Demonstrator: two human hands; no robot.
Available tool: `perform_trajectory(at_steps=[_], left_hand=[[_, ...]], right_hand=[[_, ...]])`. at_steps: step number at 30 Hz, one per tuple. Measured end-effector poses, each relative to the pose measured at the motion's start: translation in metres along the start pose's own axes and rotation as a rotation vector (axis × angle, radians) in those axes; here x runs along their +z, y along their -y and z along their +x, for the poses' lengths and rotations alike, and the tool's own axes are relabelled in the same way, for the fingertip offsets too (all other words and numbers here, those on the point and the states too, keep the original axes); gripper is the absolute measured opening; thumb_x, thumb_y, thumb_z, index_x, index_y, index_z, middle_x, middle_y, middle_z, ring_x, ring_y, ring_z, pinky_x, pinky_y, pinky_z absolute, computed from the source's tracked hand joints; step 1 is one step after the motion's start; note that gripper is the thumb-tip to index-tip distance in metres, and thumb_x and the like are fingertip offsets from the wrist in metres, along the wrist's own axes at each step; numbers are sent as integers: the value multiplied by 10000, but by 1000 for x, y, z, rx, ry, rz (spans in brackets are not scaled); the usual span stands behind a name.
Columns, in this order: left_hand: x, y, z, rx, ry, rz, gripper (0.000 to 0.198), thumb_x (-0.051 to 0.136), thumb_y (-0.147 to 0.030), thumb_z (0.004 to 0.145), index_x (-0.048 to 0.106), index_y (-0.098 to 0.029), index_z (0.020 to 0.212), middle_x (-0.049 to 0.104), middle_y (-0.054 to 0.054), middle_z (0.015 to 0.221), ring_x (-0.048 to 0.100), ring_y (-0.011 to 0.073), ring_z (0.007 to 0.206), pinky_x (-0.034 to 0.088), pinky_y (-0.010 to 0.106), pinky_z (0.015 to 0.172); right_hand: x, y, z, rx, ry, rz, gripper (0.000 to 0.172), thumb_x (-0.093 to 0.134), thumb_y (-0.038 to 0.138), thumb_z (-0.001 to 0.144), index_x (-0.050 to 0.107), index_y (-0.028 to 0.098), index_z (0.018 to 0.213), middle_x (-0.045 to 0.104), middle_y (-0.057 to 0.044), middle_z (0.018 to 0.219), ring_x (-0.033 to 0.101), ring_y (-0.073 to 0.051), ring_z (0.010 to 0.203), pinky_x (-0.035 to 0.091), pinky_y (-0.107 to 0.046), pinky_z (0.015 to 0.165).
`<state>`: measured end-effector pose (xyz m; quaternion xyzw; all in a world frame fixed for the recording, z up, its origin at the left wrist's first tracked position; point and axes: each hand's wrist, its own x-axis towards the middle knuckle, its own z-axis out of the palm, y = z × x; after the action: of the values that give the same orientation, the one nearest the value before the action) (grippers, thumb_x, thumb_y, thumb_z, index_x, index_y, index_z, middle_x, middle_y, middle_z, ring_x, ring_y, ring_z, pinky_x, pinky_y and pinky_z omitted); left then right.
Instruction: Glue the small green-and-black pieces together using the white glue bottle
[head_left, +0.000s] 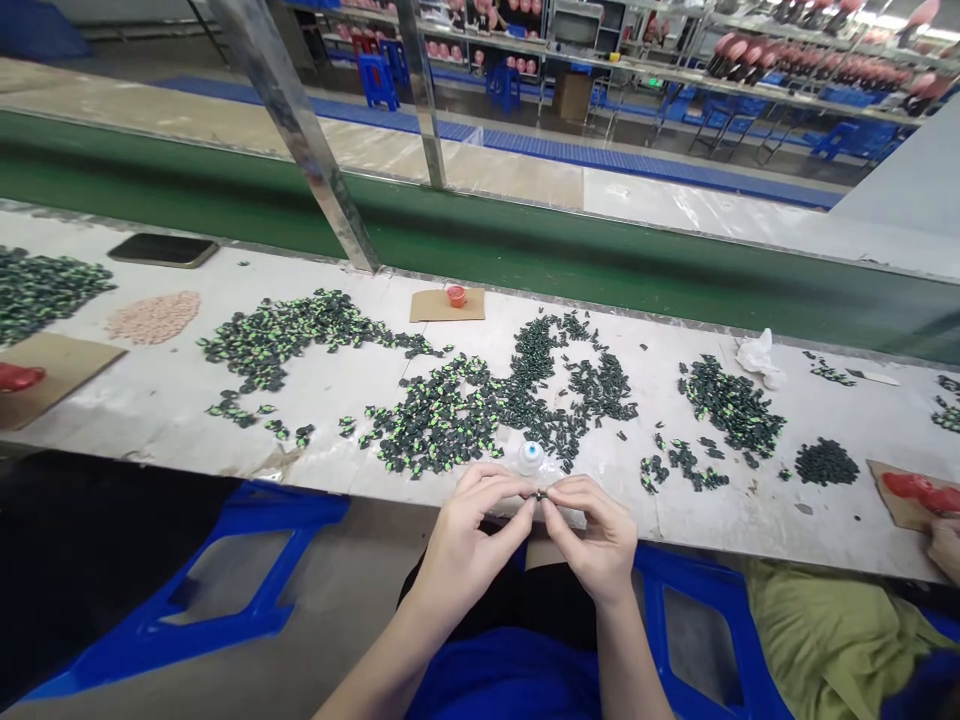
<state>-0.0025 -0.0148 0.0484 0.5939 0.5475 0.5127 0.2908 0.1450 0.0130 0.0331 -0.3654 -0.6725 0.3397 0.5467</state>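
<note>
From where I stand: left hand (472,525) and right hand (602,535) nearly meet, each thumb and forefinger narrowly pinched on one small dark piece (539,494). White bottle (530,459) just beyond the fingertips; black-and-green heap (439,418) farther out, leftward.

Bare lane of tabletop (656,395) forward and right of my right hand (604,535), blue-tipped white bottle (531,458) close past my left hand (472,532), blocking straight ahead, black-and-green pieces (442,415) heaped behind and beside it, metal post (307,150) rising at the far edge.
</note>
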Motion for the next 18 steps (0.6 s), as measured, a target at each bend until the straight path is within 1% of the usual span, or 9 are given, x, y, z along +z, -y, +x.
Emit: perform_trajectory(at_steps=[3,5,7,12,14,16,18], left_hand=[[0,-1,1,16,25,16,106,629,-163,786,711,-191,847,682,67,813,624,191,826,557,305,714],[0,-3,1,26,26,28,105,625,-155,785,706,-192,841,680,66,808,622,191,822,555,302,707],[0,-4,1,32,31,41,111,621,-147,783,703,-195,840,680,65,804,619,194,824,553,299,694],[4,-2,0,73,20,76,124,612,-132,788,694,-196,854,689,63,795,615,201,844,550,302,696],[7,0,0,114,9,90,122,606,-147,802,691,-198,871,695,62,794,616,202,838,549,320,716],[9,3,-2,147,8,107,125,597,-170,822,685,-200,905,700,66,816,622,201,841,545,332,735],[9,6,-4,146,17,136,168,601,-194,832,666,-203,987,707,64,843,630,202,867,535,340,769]], right_hand=[[-2,-3,-1,84,-5,22,170,664,101,735,683,218,857,696,-18,704,655,-155,628,553,-289,594],[0,-6,-4,162,-31,38,202,679,126,714,664,210,897,691,-11,693,660,-147,612,564,-278,609],[2,-9,-6,214,-60,56,208,690,147,697,641,206,890,680,-2,669,662,-146,606,569,-271,621],[7,-10,-7,240,-121,102,201,692,163,684,614,211,864,646,13,637,638,-133,587,560,-248,589],[6,-9,-4,246,-101,98,172,683,179,697,634,206,859,651,1,644,633,-135,583,561,-258,588],[2,-8,-2,232,-41,85,118,662,192,721,663,200,838,666,-19,670,630,-140,585,555,-265,575],[-7,-9,-1,205,19,58,75,647,202,742,687,200,804,675,-32,688,627,-147,597,544,-270,559]])
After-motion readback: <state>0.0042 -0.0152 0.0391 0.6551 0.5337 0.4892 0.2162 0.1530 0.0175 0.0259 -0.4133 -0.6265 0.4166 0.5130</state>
